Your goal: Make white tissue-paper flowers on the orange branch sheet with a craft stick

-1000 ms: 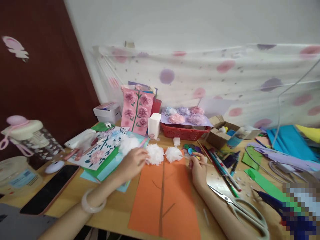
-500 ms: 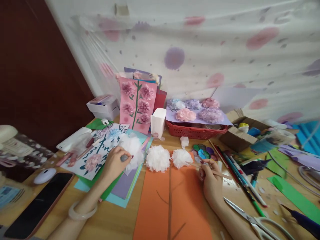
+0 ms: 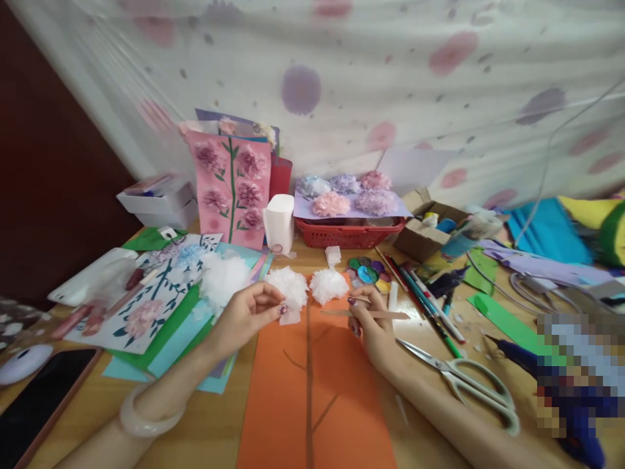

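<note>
My left hand is closed, with a small white piece of tissue paper pinched between thumb and fingers, just below a white ruffled paper flower. My right hand grips a thin, light-brown wooden stick; its pointed end reaches left over the orange card. Brown stem and branch lines run along that card. A second white paper flower sits beside the first at the card's top. Left of them lies a loose heap of white tissue paper on coloured sheets.
Scissors lie right of my right forearm, beside pencils. Further right is a blue glue gun, partly pixelated. Small paint pots, a red basket and a cardboard box stand behind. A phone lies left.
My left hand has moved right from the tissue heap to the flowers, bringing a white tissue piece. My right hand still holds the stick, now slightly lower. The camera view has turned right.
</note>
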